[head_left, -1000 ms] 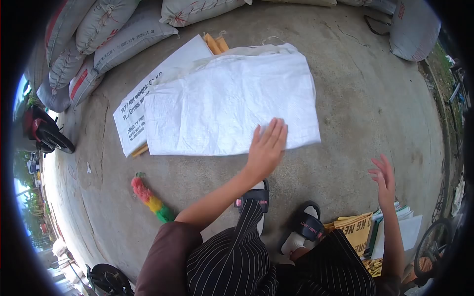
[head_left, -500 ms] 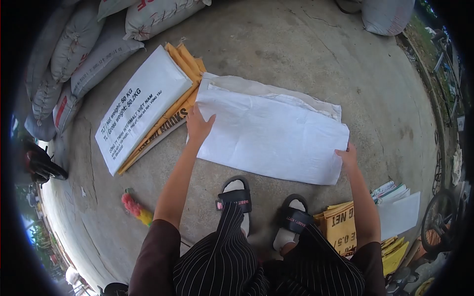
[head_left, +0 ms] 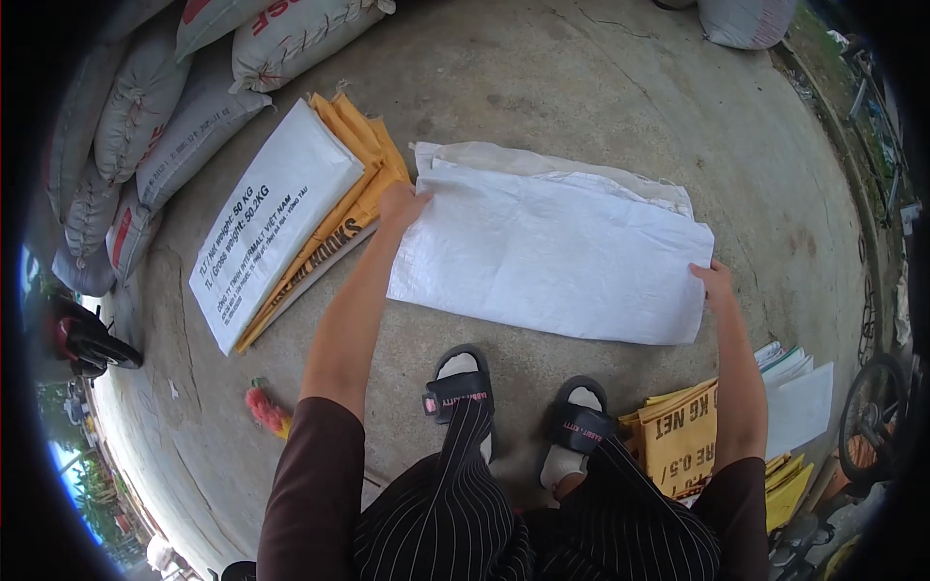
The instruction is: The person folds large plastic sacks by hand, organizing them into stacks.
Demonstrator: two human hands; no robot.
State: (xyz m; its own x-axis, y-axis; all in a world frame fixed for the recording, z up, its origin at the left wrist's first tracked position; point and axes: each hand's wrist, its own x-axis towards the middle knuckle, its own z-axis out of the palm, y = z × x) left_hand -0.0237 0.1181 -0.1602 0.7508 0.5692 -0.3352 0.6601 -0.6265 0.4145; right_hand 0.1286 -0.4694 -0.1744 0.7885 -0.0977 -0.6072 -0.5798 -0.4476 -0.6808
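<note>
A white woven sack, folded in two, lies across the concrete floor before my feet, its greyish layer showing along the far edge. My left hand grips its left edge near the upper corner, with some fingers hidden. At the opposite end, my right hand pinches the right edge between thumb and fingers. Just left of my left hand rests a stack of folded sacks: a white printed sack on top, yellow-brown sacks under it.
Filled sacks are piled at the upper left; another filled sack stands at the far right. Folded yellow sacks and white sheets lie beside my right arm. A pink-and-yellow duster lies left of my sandals.
The white sack has shifted a little to the right with my hands on it. My left hand has closed from a spread pose onto its left edge and moved farther up.
</note>
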